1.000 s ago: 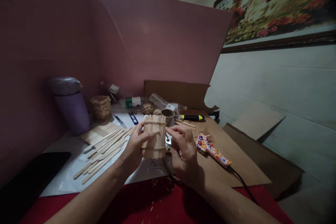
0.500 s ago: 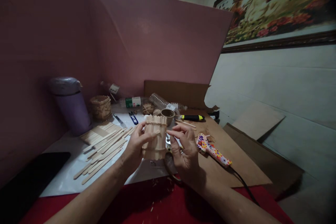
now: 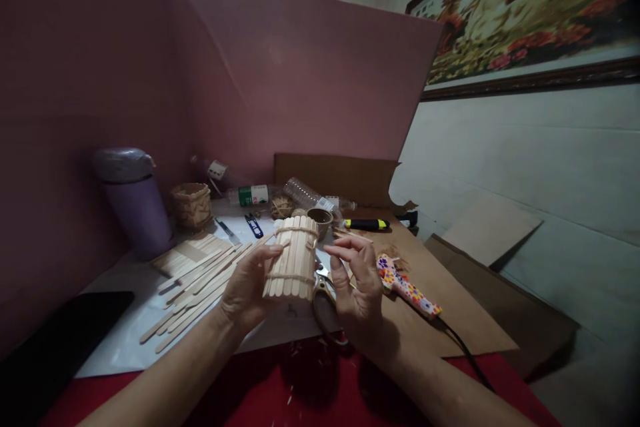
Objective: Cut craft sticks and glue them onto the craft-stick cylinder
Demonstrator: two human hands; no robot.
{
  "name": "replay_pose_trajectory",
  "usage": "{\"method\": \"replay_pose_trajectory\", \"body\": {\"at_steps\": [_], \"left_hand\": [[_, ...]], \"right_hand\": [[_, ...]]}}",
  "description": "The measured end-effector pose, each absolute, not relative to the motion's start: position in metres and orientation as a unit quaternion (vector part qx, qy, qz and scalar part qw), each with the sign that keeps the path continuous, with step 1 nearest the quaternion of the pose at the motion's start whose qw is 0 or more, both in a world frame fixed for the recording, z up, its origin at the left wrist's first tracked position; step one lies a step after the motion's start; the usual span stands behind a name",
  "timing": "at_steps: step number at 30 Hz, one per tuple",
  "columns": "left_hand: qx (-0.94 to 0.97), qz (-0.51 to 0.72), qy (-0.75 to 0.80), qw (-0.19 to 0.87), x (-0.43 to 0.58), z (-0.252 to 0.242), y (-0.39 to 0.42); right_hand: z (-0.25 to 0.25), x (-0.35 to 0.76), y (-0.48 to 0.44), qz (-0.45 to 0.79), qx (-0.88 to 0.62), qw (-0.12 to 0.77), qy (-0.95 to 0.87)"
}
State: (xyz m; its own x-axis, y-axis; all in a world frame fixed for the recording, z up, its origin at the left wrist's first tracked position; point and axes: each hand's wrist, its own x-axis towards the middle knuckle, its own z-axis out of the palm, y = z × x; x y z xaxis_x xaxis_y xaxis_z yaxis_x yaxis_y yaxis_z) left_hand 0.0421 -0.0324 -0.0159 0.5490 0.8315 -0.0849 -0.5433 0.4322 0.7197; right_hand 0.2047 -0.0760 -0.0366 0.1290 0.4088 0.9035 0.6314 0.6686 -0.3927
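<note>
My left hand (image 3: 250, 283) is closed round the left side of a craft-stick cup (image 3: 293, 260), its thumb across the front. The cup is made of upright wooden sticks with a band of twine near the top and another near the bottom, and it is tilted slightly. Just to its right, my right hand (image 3: 357, 273) stands apart from it, fingers bent and spread from the thumb, with nothing visible between them. A pair of scissors (image 3: 325, 303) lies under and beside the right hand, partly hidden by it.
Loose craft sticks (image 3: 200, 293) lie on the left. A flowered glue gun (image 3: 407, 287) with a black cord rests on cardboard (image 3: 460, 320) at right. Behind are a woven-looking pot (image 3: 191, 205), purple tumbler (image 3: 137, 207), thread snips (image 3: 254, 225), plastic bottles (image 3: 307, 193) and a yellow-black handle (image 3: 367, 224).
The cup has turned and tilted in my left hand, showing more of its front and lower twine band. My right hand has drawn a little away to the right.
</note>
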Motion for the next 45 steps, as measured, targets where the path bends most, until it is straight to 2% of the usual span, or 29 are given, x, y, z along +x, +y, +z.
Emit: {"method": "replay_pose_trajectory", "body": {"at_steps": [13, 29, 37, 45], "left_hand": [[0.272, 0.407, 0.156, 0.858, 0.043, -0.014, -0.033], [0.273, 0.424, 0.161, 0.848, 0.039, -0.003, -0.038], [0.465, 0.509, 0.24, 0.684, 0.051, -0.008, -0.047], [0.533, 0.559, 0.299, 0.561, 0.057, -0.026, -0.037]], "right_hand": [[-0.041, 0.208, -0.072, -0.082, -0.406, 0.634, -0.653], [-0.043, 0.208, -0.071, -0.075, -0.408, 0.631, -0.656], [-0.043, 0.206, -0.079, -0.114, -0.38, 0.62, -0.677], [-0.048, 0.212, -0.077, -0.181, -0.355, 0.519, -0.756]]}}
